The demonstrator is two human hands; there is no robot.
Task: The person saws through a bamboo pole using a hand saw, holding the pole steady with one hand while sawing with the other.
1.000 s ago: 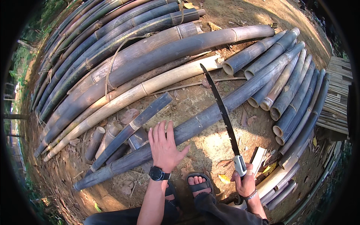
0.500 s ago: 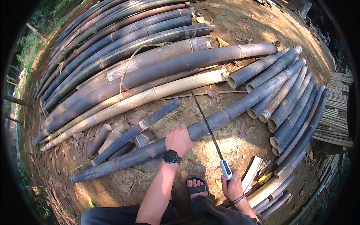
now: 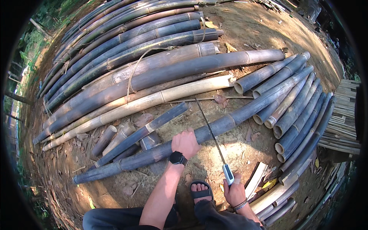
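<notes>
Head camera view: bent over dirt ground, a person clasped a long dark bamboo pole with the left hand, its fingers curled over the top and their tips hidden. The right hand was wrapped around the handle of a saw, whose thin blade crossed the pole just right of the left hand; whether the teeth touched it could not be told. The pole slanted from lower left to upper right, near a pale bamboo pole and shorter cut poles.
</notes>
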